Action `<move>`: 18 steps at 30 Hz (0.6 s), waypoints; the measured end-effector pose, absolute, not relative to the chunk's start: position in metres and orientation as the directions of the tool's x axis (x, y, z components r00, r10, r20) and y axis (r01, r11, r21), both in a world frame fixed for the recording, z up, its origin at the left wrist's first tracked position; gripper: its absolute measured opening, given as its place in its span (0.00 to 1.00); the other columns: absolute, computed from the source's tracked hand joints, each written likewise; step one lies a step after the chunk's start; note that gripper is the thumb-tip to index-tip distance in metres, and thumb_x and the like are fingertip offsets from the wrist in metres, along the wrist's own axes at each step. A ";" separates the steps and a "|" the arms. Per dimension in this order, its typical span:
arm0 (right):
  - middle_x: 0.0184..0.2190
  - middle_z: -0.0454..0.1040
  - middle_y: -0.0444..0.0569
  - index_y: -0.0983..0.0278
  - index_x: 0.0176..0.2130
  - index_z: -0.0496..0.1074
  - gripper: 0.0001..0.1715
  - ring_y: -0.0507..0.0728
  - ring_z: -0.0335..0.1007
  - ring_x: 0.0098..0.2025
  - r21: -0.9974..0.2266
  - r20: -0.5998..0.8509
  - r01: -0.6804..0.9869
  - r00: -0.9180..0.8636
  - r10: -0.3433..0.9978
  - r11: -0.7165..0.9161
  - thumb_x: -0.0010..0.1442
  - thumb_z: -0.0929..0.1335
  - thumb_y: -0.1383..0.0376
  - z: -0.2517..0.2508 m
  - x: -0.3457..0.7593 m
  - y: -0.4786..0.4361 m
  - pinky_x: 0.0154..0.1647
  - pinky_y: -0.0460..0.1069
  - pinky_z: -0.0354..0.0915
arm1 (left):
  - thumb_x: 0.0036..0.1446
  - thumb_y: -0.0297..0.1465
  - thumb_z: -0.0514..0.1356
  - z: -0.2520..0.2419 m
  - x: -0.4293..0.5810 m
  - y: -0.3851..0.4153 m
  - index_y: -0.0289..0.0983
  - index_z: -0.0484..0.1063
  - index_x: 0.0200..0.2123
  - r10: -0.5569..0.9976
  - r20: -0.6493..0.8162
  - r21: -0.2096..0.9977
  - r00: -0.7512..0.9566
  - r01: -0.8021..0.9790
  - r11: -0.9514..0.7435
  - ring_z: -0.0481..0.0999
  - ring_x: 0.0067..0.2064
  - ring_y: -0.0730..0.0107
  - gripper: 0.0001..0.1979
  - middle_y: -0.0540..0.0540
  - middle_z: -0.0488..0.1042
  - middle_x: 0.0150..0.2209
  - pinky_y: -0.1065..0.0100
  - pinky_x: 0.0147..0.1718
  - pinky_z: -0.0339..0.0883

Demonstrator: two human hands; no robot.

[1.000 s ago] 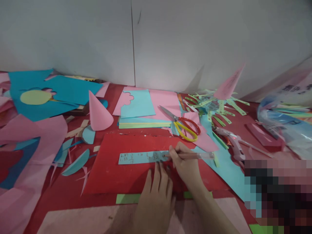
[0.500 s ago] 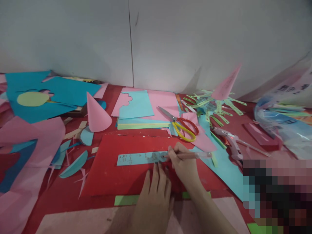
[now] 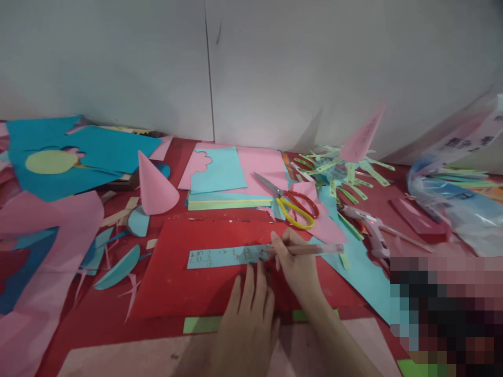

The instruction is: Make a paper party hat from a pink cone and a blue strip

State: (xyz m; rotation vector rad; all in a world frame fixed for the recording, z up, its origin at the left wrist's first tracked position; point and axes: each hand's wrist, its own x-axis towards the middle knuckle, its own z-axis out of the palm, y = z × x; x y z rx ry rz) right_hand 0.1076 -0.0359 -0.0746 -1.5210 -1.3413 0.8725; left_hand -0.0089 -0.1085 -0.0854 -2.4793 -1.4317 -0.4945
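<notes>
A narrow light-blue paper strip with handwritten figures lies on a red sheet. My right hand is closed around a pen, its tip down at the strip's right end. Flat beside it, my left hand has its fingers stretched out, the fingertips at the strip's lower edge. Beyond the red sheet rest scissors with one red and one yellow handle, their blades slightly apart on pink paper. Part of the strip's right end is hidden by my right hand.
A pink paper cone stands at the left among blue cut pieces. Another cone sits on green paper strips at the right. A glue gun, a plastic bag and stacked coloured paper lie around. A wall closes the back.
The pen and my right hand have barely shifted at the strip's right end. My left fingertips have moved slightly. The whole view has drifted a little.
</notes>
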 end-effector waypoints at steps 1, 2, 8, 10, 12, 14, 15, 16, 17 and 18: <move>0.10 0.58 0.36 0.61 0.18 0.54 0.21 0.49 0.60 0.16 -0.940 0.056 0.341 0.163 0.985 -0.003 0.57 0.63 0.58 -0.075 0.108 -0.036 0.22 0.45 0.59 | 0.58 0.35 0.44 -0.086 -0.009 -0.109 0.34 0.72 0.41 0.790 0.402 -0.034 0.463 0.870 -0.493 0.69 0.50 0.60 0.20 0.42 0.72 0.48 0.59 0.47 0.58; 0.10 0.58 0.36 0.60 0.18 0.54 0.21 0.49 0.59 0.15 -0.944 0.057 0.331 0.163 0.985 0.000 0.57 0.63 0.58 -0.075 0.108 -0.035 0.22 0.45 0.59 | 0.58 0.36 0.44 -0.086 -0.009 -0.109 0.34 0.72 0.42 0.789 0.401 -0.035 0.465 0.869 -0.494 0.68 0.50 0.60 0.20 0.42 0.72 0.48 0.59 0.47 0.57; 0.09 0.58 0.36 0.60 0.19 0.54 0.20 0.51 0.64 0.18 -0.962 0.049 0.273 0.156 0.986 0.005 0.57 0.63 0.57 -0.073 0.108 -0.036 0.23 0.45 0.61 | 0.60 0.34 0.41 -0.088 -0.010 -0.108 0.30 0.68 0.48 0.768 0.377 -0.101 0.517 0.847 -0.521 0.65 0.53 0.61 0.23 0.42 0.70 0.51 0.59 0.51 0.52; 0.09 0.58 0.36 0.61 0.19 0.54 0.21 0.50 0.64 0.17 -0.957 0.057 0.291 0.174 0.983 0.004 0.57 0.63 0.57 -0.071 0.107 -0.036 0.23 0.45 0.61 | 0.61 0.34 0.40 -0.087 -0.010 -0.107 0.31 0.67 0.50 0.777 0.375 -0.100 0.506 0.855 -0.509 0.66 0.52 0.62 0.23 0.42 0.70 0.51 0.59 0.51 0.51; 0.09 0.58 0.36 0.61 0.18 0.54 0.21 0.50 0.64 0.17 -0.951 0.068 0.310 0.205 0.976 0.001 0.57 0.64 0.57 -0.070 0.108 -0.036 0.23 0.45 0.61 | 0.61 0.34 0.39 -0.087 -0.010 -0.107 0.31 0.67 0.50 0.785 0.377 -0.086 0.492 0.862 -0.499 0.67 0.52 0.62 0.23 0.43 0.70 0.51 0.58 0.51 0.50; 0.09 0.58 0.36 0.61 0.19 0.54 0.21 0.51 0.65 0.17 -0.952 0.072 0.305 0.251 0.965 -0.009 0.57 0.64 0.57 -0.069 0.110 -0.035 0.22 0.45 0.61 | 0.61 0.34 0.39 -0.086 -0.009 -0.107 0.32 0.67 0.50 0.789 0.378 -0.076 0.485 0.865 -0.495 0.67 0.52 0.62 0.24 0.43 0.69 0.51 0.57 0.52 0.49; 0.09 0.57 0.36 0.61 0.19 0.54 0.20 0.51 0.65 0.18 -0.954 0.071 0.298 0.279 0.958 -0.016 0.57 0.64 0.57 -0.069 0.111 -0.035 0.22 0.45 0.61 | 0.61 0.35 0.39 -0.085 -0.009 -0.107 0.32 0.67 0.49 0.790 0.377 -0.074 0.484 0.866 -0.495 0.66 0.52 0.61 0.24 0.43 0.69 0.52 0.56 0.52 0.49; 0.09 0.57 0.36 0.61 0.19 0.55 0.20 0.51 0.66 0.18 -0.956 0.073 0.294 0.306 0.949 -0.022 0.56 0.64 0.57 -0.069 0.113 -0.035 0.22 0.45 0.61 | 0.61 0.35 0.38 -0.085 -0.009 -0.107 0.33 0.67 0.49 0.792 0.377 -0.072 0.480 0.868 -0.492 0.66 0.53 0.61 0.24 0.43 0.69 0.52 0.55 0.52 0.48; 0.09 0.57 0.35 0.61 0.19 0.55 0.20 0.52 0.66 0.18 -0.957 0.075 0.290 0.333 0.940 -0.027 0.56 0.64 0.57 -0.069 0.114 -0.034 0.22 0.45 0.61 | 0.61 0.35 0.38 -0.084 -0.010 -0.107 0.33 0.67 0.50 0.794 0.376 -0.071 0.477 0.870 -0.489 0.66 0.53 0.61 0.24 0.43 0.69 0.52 0.54 0.52 0.48; 0.08 0.56 0.35 0.61 0.20 0.55 0.19 0.52 0.66 0.18 -0.958 0.076 0.286 0.358 0.930 -0.031 0.56 0.64 0.57 -0.070 0.116 -0.034 0.22 0.45 0.61 | 0.61 0.34 0.38 -0.084 -0.010 -0.107 0.33 0.67 0.50 0.799 0.372 -0.071 0.472 0.873 -0.483 0.66 0.53 0.60 0.24 0.43 0.69 0.52 0.54 0.52 0.48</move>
